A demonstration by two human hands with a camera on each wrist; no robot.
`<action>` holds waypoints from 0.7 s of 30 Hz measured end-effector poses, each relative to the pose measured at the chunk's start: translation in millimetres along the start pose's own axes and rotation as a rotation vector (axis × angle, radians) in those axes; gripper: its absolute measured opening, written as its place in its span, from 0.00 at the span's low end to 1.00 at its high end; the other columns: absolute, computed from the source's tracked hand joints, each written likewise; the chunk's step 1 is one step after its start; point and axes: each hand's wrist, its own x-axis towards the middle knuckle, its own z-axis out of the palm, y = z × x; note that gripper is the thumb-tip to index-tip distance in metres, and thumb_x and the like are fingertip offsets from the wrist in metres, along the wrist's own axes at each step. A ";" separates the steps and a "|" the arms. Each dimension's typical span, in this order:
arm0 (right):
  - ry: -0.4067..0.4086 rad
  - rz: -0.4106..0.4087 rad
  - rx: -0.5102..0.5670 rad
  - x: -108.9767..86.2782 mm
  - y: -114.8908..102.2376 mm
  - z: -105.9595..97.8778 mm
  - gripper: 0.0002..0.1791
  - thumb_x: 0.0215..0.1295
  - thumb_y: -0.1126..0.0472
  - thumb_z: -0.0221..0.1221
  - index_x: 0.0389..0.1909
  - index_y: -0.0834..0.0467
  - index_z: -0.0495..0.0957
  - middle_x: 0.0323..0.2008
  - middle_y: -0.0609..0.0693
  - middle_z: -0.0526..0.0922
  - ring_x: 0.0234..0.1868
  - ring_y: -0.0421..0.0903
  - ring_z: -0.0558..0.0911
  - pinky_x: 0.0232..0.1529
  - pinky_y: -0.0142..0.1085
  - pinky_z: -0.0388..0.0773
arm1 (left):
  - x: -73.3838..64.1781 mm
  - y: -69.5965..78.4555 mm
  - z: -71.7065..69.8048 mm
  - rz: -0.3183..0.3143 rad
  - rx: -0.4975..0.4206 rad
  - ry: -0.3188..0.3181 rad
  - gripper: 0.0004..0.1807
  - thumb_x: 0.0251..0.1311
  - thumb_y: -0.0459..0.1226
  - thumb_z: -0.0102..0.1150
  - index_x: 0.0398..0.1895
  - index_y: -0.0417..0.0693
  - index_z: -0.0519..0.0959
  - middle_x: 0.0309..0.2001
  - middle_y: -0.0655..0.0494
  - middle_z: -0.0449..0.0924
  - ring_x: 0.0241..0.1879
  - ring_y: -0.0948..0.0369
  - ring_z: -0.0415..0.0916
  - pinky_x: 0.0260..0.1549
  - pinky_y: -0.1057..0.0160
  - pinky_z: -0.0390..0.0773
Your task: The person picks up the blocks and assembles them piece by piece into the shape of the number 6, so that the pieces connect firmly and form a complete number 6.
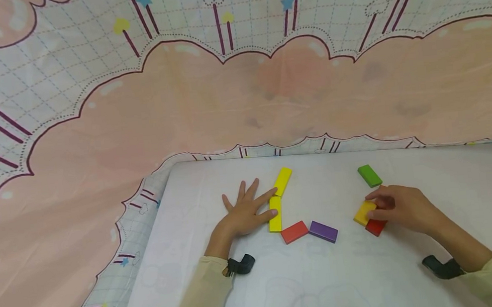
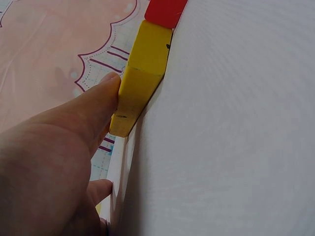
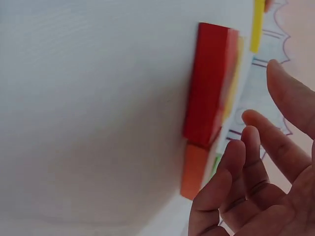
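My left hand [image 1: 245, 214] is spread on the white tabletop. Its thumb touches the side of the nearer yellow block [image 1: 275, 214], also visible in the left wrist view, and its index fingertip reaches the farther yellow block [image 1: 283, 181]. A red block [image 1: 295, 232] and a purple block [image 1: 324, 232] continue this curved row. On the right, my right hand [image 1: 402, 207] hovers by a yellow block [image 1: 363, 213] and a red block [image 3: 209, 81]. In the right wrist view thumb and fingers are apart, with no block between them. An orange block [image 3: 193, 170] adjoins the red one.
A green block [image 1: 369, 176] lies beyond the right hand. The white table [image 1: 243, 294] ends at a patterned cloth [image 1: 223, 106] behind and to the left. Dark straps [image 1: 241, 264] sit at both wrists.
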 end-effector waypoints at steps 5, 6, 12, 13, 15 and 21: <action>0.003 0.003 -0.008 -0.1 5.9 4.9 0.27 0.57 0.45 0.73 0.54 0.56 0.84 0.33 0.46 0.78 0.39 0.46 0.75 0.30 0.29 0.74 | -0.9 -0.3 -0.2 0.000 -0.002 -0.002 0.35 0.68 0.65 0.49 0.78 0.84 0.56 0.85 0.58 0.33 0.83 0.45 0.21 0.65 0.22 0.18; 0.006 0.001 -0.009 0.0 6.5 6.0 0.28 0.57 0.45 0.74 0.54 0.56 0.84 0.33 0.46 0.77 0.39 0.46 0.75 0.30 0.29 0.74 | -1.1 -0.3 -0.4 0.000 -0.003 -0.003 0.35 0.68 0.65 0.49 0.78 0.84 0.56 0.85 0.58 0.33 0.83 0.45 0.21 0.66 0.22 0.18; 0.024 0.007 -0.028 3.1 7.9 12.9 0.31 0.53 0.44 0.75 0.53 0.59 0.83 0.32 0.46 0.76 0.38 0.46 0.74 0.30 0.29 0.73 | -1.3 0.1 -0.8 -0.001 -0.001 -0.001 0.35 0.68 0.65 0.49 0.78 0.84 0.56 0.85 0.57 0.33 0.83 0.45 0.21 0.66 0.22 0.18; 0.026 0.009 -0.033 3.6 7.4 13.7 0.32 0.53 0.44 0.76 0.53 0.59 0.83 0.31 0.46 0.76 0.37 0.46 0.74 0.29 0.29 0.73 | -1.2 -0.1 -0.6 0.000 -0.001 -0.001 0.35 0.68 0.65 0.49 0.78 0.84 0.56 0.85 0.57 0.33 0.83 0.45 0.21 0.66 0.22 0.18; 0.030 0.015 -0.041 4.4 6.2 15.5 0.33 0.52 0.44 0.76 0.53 0.61 0.83 0.31 0.47 0.75 0.37 0.46 0.73 0.29 0.30 0.72 | -0.9 -0.6 -0.3 0.001 -0.001 0.002 0.35 0.68 0.65 0.49 0.78 0.84 0.56 0.85 0.57 0.33 0.83 0.45 0.21 0.66 0.22 0.18; 0.018 0.033 -0.061 6.5 4.8 18.2 0.37 0.50 0.44 0.77 0.53 0.65 0.82 0.31 0.48 0.76 0.36 0.47 0.72 0.27 0.32 0.70 | -1.0 -0.3 -0.1 0.003 -0.009 0.004 0.35 0.68 0.65 0.50 0.78 0.84 0.56 0.85 0.57 0.33 0.83 0.45 0.21 0.65 0.22 0.17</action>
